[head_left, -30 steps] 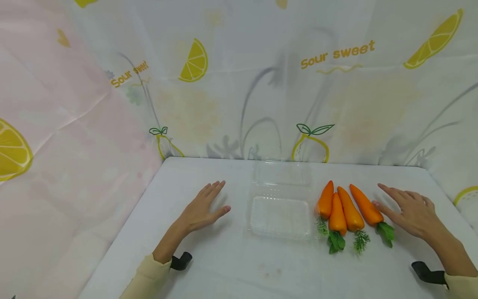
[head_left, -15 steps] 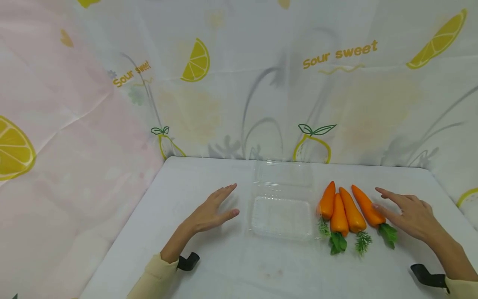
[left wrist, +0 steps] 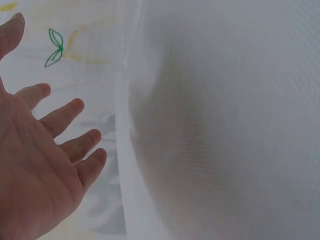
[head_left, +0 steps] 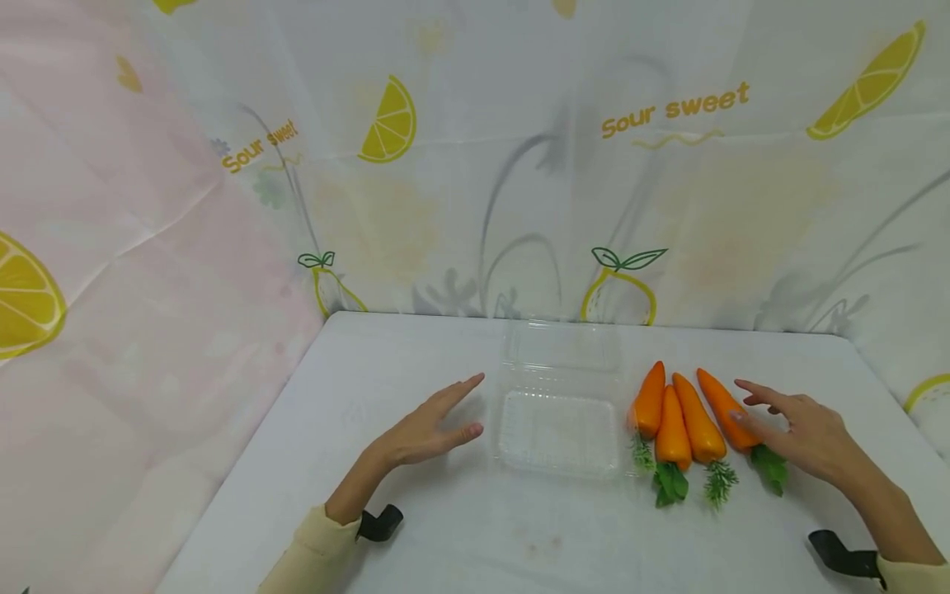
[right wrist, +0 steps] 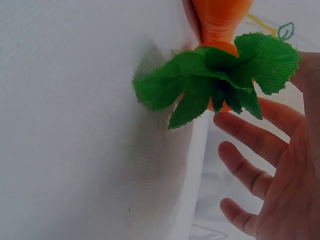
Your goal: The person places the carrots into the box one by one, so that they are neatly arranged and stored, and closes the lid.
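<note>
Apparently at the reaching stage: right hand [head_left: 809, 433], fingers loose and gripping nothing, is at the outermost carrot [head_left: 717, 399], farthest right of the open plastic box [head_left: 558, 433]; contact unclear. Other carrots [head_left: 671, 433] lie bunched between it and the box. Left hand [head_left: 421, 433], also free, hangs just left of the box. Next move probably calls for thumb and fingers closing round that outermost carrot.

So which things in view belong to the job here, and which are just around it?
Likely part of the job:
- orange, tapered carrots with green leafy tops, the rightmost nearest the right hand
- open, clear plastic rectangular box, beside the left hand

Probably just surroundings:
- white tabletop
- pale, lemon-printed backdrop
- black wrist-worn pieces
</note>
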A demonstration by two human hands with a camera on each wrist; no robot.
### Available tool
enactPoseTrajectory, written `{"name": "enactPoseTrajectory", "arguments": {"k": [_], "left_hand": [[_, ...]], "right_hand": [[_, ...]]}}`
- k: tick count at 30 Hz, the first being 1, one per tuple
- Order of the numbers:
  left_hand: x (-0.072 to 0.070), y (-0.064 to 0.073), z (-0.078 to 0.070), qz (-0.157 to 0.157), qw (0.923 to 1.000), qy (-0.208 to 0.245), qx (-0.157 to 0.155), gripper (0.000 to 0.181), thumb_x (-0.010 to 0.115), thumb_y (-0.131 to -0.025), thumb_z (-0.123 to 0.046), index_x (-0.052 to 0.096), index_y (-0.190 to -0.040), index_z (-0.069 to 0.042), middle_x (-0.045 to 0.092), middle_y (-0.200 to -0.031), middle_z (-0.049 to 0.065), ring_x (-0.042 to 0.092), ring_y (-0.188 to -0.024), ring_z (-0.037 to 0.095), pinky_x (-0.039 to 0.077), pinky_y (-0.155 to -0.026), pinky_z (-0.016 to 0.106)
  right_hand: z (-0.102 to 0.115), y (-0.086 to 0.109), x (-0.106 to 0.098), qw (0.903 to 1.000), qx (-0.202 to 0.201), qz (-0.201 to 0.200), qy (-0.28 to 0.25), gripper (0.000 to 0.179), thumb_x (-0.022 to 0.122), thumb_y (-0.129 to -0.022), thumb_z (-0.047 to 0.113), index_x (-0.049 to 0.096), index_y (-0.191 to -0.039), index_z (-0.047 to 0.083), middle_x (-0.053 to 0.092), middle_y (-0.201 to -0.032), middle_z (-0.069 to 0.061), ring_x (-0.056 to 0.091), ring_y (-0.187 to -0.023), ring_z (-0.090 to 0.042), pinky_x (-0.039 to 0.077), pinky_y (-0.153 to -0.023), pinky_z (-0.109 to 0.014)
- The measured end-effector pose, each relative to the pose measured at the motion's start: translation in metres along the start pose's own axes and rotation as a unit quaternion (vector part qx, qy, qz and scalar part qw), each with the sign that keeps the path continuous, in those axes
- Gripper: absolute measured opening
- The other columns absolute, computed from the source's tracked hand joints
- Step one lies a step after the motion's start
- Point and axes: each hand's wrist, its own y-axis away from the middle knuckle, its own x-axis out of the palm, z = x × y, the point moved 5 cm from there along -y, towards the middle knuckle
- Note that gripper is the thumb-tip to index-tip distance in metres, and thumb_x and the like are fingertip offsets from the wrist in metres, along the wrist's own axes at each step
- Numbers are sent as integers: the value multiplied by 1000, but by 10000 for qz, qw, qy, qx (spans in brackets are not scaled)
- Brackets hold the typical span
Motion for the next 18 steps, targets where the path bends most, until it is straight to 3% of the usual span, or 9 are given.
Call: {"name": "enactPoseTrajectory", "arguments": {"k": [5,11,18], "left_hand": [[4,-2,-2,122,9999,35,70,74,53,-96,-56,20,-158,-33,23,-160,-11,19,-147,19,21,-114,54],[8,-4,-1,251,9995,120,176,73,52,-98,-53,21,-159,-28,22,-159,-15,19,-147,13,21,-115,51],[14,-6,-3,441,9981,299,309,71,51,-100,-49,19,-159,-24,20,-159,-16,17,-147,11,19,-116,49]], "right_hand": [[1,0,2,9997,29,150,-188,57,63,-95,37,52,-136,0,65,-110,-24,58,-94,-40,46,-67,-56],[4,0,4,9987,43,321,-382,55,64,-96,35,52,-136,-2,66,-108,-23,58,-93,-37,46,-67,-43],[5,1,8,9986,109,372,-355,54,63,-96,35,54,-134,-2,65,-106,-24,58,-90,-35,45,-66,-39]]}}
